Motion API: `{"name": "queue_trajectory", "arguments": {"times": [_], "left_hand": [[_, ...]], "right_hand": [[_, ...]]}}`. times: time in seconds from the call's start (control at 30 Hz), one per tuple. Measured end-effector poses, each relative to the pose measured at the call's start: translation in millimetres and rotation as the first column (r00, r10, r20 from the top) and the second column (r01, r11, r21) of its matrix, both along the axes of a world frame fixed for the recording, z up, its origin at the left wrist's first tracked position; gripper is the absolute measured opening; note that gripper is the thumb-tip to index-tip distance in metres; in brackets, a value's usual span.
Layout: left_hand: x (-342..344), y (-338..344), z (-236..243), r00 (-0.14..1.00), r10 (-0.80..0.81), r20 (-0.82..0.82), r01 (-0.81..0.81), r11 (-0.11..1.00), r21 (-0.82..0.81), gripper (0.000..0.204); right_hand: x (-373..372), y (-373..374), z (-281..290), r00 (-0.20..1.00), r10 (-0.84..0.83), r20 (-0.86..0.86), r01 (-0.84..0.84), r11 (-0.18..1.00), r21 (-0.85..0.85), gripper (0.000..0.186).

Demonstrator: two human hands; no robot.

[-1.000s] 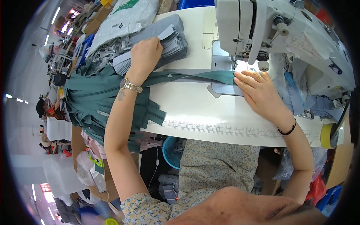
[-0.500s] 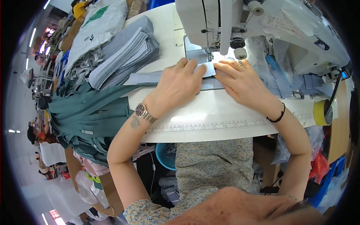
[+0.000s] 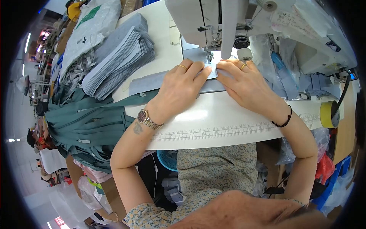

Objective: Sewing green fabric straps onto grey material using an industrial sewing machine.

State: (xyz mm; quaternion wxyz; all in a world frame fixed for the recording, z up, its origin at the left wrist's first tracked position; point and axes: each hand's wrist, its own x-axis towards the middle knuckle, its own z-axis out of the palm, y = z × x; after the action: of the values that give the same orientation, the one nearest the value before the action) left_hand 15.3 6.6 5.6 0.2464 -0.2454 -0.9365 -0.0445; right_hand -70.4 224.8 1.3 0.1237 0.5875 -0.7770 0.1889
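My left hand (image 3: 182, 82) pinches a light grey-blue fabric piece (image 3: 210, 71) just in front of the presser foot (image 3: 209, 56) of a white sewing machine (image 3: 187, 17). Its fingers are bent, the thumb toward the needle area. My right hand (image 3: 244, 78) grips the same fabric's right edge, thumb beneath and fingers curled over. Out to the left from under my left hand runs a grey fabric strip (image 3: 148, 81). Beside it a green zipper (image 3: 133, 99) reaches to my left wrist, a small metal pull on it. Palms and fingers hide part of the fabric.
At the left lie a stack of folded grey fabric pieces (image 3: 122, 57) and a heap of green zippers (image 3: 84, 133). A printed ruler (image 3: 213, 133) follows the table's front edge. Yellow tape (image 3: 326, 114) and grey pieces (image 3: 318, 84) are at the right. A blue basket (image 3: 166, 160) stands below.
My left fingers have shifted on the fabric, and more of the grey strip shows left of that hand. The green zipper lies lower beside it. My right hand has barely moved.
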Motion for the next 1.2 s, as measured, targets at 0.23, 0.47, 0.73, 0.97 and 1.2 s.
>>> {"name": "queue_trajectory", "arguments": {"times": [0.23,0.47,0.73,0.97,1.2], "left_hand": [[1.3,0.7,-1.2,1.0,0.015,0.01,-0.015,0.999,0.041,0.043],[1.2,-2.1,1.1,0.993,0.102,-0.064,-0.097,0.993,0.072,0.041],[-0.6,0.7,-1.1,0.998,0.016,-0.067,-0.014,0.999,0.036,0.03],[0.1,2.7,-1.2,0.999,0.037,0.021,-0.038,0.999,0.037,0.041],[12.4,-18.4,25.1,0.988,0.157,0.001,-0.157,0.987,-0.027,0.027]], "right_hand": [[0.1,-0.6,-2.5,1.0,-0.001,-0.017,0.0,1.0,-0.02,0.03],[-1.3,-2.3,-4.2,0.999,0.001,-0.044,-0.005,0.996,-0.093,0.026],[0.4,-4.5,-6.3,0.999,-0.012,-0.045,0.009,0.997,-0.078,0.021],[0.9,-3.9,-6.8,0.998,-0.028,-0.063,0.023,0.997,-0.07,0.021],[0.1,-1.7,-6.7,0.998,-0.034,-0.055,0.029,0.996,-0.09,0.03]]}}
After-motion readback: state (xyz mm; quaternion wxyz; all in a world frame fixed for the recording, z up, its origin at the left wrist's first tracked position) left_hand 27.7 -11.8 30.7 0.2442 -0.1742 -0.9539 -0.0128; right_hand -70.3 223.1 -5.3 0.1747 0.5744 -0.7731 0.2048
